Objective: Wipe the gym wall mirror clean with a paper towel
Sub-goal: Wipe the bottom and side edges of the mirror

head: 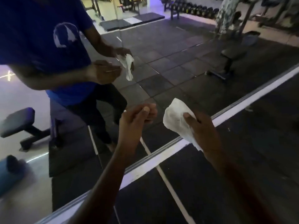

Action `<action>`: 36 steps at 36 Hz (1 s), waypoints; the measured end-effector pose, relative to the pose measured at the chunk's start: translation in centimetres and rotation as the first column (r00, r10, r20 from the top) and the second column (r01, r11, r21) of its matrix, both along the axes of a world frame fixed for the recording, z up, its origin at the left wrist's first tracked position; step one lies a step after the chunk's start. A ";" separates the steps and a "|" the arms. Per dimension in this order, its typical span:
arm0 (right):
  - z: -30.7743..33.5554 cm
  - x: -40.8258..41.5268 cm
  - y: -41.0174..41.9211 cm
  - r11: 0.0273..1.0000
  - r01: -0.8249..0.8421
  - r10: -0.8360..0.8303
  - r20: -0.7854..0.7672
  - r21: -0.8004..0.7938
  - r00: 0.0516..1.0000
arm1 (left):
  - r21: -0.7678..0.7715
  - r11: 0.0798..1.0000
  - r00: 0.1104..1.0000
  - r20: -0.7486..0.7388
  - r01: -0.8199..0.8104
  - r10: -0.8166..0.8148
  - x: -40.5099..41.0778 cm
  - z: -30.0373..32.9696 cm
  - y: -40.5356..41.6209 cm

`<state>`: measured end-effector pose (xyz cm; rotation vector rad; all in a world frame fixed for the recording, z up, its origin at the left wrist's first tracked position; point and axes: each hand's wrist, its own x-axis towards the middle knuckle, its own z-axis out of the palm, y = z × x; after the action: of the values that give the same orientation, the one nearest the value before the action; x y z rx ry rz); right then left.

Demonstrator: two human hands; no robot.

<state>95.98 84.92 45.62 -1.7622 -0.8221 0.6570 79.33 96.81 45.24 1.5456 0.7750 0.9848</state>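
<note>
The wall mirror (169, 65) fills the upper part of the view, down to a white strip at its foot. In front of its lower edge, my right hand (202, 126) grips a crumpled white paper towel (176, 118), which is held off the glass. Just to the left, my left hand (137, 120) is curled into a loose fist; whether it holds anything is unclear. In the glass I see my reflection in a blue shirt, with the same towel mirrored.
The white base strip (161, 157) runs diagonally along the bottom of the mirror. Below it lies dark rubber flooring (242, 159) with a pale seam line. Reflected in the glass are weight benches (17, 122), a dumbbell rack (199, 8) and floor mats.
</note>
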 end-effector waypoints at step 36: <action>-55.4 19.8 10.1 0.972 -0.220 0.225 0.613 -0.085 0.758 | 0.384 0.870 0.669 -0.563 -0.308 0.485 20.6 -53.0 -0.1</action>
<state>115.81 95.02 -9.82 -1.9264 -1.5020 0.2062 99.88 96.66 -7.79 2.0356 1.5919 0.8747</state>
